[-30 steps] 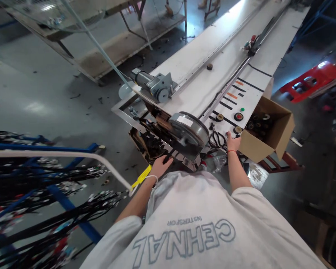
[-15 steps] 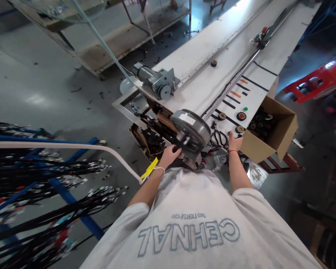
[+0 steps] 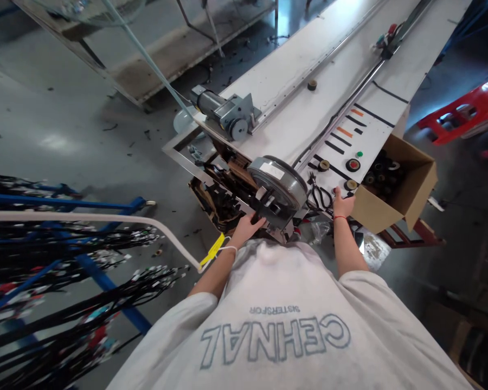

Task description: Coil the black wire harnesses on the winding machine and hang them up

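Observation:
My left hand (image 3: pixel 246 228) is at the near side of a grey wheel (image 3: pixel 282 181) mounted on the machine's end. Its fingers curl at a black machine part (image 3: pixel 264 211) by the hub; their exact hold is partly hidden. My right hand (image 3: pixel 344 205) rests at the table's front edge, fingers wrapped round it, thumb up by a small red button (image 3: pixel 335 190). Between the hands lie black-handled pliers (image 3: pixel 320 196). Close to the right hand are a tape roll (image 3: pixel 351 185), another tape roll (image 3: pixel 324 165) and a red push button (image 3: pixel 353 165).
The long white table (image 3: pixel 293 119) carries a motor (image 3: pixel 219 111), a rail and black and orange strips. Right of it stands an open cardboard box (image 3: pixel 410 184) of dark rolls. Black cable bundles (image 3: pixel 138 281) hang on a blue rack (image 3: pixel 93 271) at left; a yellow-tagged pale hose (image 3: pixel 162 225) reaches my left wrist.
The view has shifted slightly. Both hands stay at nearly the same places, and the small part at the wheel's hub looks different, as if turned.

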Motion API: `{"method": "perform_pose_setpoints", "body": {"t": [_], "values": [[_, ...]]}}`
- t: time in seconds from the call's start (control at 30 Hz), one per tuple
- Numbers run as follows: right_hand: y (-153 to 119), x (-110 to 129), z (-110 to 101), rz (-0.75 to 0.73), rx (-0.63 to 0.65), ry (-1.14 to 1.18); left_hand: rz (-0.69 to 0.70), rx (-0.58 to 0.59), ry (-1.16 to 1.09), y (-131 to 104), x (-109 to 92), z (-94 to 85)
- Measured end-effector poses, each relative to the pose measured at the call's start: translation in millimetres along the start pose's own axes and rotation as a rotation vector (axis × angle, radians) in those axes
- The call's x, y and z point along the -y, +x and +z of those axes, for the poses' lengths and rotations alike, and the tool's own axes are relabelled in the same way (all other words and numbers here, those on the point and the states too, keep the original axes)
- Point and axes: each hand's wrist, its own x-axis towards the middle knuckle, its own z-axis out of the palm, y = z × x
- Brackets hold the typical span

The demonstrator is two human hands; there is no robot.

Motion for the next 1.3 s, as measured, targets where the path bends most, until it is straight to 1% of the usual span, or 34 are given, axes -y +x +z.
{"method": "perform_pose_setpoints", "body": {"t": [0.13,0.2,0.3,0.33,0.4,0.47,0.5,0.57,0.63,0.7,0.73,0.77,0.8,0.9,0.93,0.97,1.07,1.13,1.2,1.3], "values": [[-0.2,0.7,-0.1,0.004,0.004,0.000,-0.021,-0.035,-0.093,-2.7,1.8,0.3],[-0.3,1.2,-0.8,0.005,0.007,0.006,-0.019,-0.028,-0.142,-1.2,3.3,0.6],[-0.8,2.1,-1.9,0.000,0.008,0.008,-0.024,-0.036,-0.312,4.6,4.4,2.8],[-1.1,2.4,-2.1,-0.003,0.008,0.007,-0.003,-0.073,-0.375,7.1,3.1,3.4],[-1.6,2.7,-2.3,-0.011,0.009,0.007,0.099,-0.202,-0.436,12.4,-4.2,3.2],[-2.0,2.6,-2.1,-0.015,0.009,0.015,0.258,-0.319,-0.391,16.4,-17.7,1.2],[-2.2,2.4,-1.9,-0.015,0.008,0.020,0.334,-0.345,-0.344,17.7,-25.8,0.1],[-2.4,2.0,-1.4,-0.004,0.004,0.028,0.443,-0.344,-0.242,18.6,-41.4,-0.6],[-2.5,1.8,-1.1,0.006,0.003,0.029,0.478,-0.362,-0.170,17.6,-50.8,2.3],[-2.4,2.1,-1.2,0.008,0.000,0.029,0.436,-0.407,-0.155,15.3,-50.3,8.5],[-2.3,2.4,-1.5,0.008,-0.001,0.029,0.389,-0.412,-0.167,13.6,-46.1,12.3],[-2.1,2.7,-1.8,0.010,0.002,0.029,0.326,-0.392,-0.188,11.3,-39.7,15.9],[-1.9,3.0,-2.2,0.017,0.005,0.029,0.253,-0.338,-0.208,8.5,-31.4,19.1],[-1.0,3.4,-3.1,0.023,0.016,0.022,0.037,-0.083,-0.170,-3.3,0.6,22.7],[-0.8,3.4,-3.4,0.017,0.014,0.020,-0.018,-0.028,-0.115,-7.9,12.4,21.4],[-0.6,3.4,-3.7,0.010,0.010,0.019,-0.060,0.000,-0.048,-12.7,24.1,19.0],[-0.6,4.2,-5.0,0.002,0.008,0.019,-0.164,0.010,0.149,-27.8,55.9,7.4],[-1.1,5.3,-6.2,0.003,0.018,0.013,-0.205,0.011,0.209,-39.9,70.3,-1.4],[-1.5,6.6,-7.3,0.002,0.025,0.008,-0.193,-0.024,0.189,-53.8,75.9,-9.0],[-1.0,7.2,-7.5,0.004,0.023,0.008,-0.140,-0.102,0.093,-73.5,67.7,-16.4]]}}
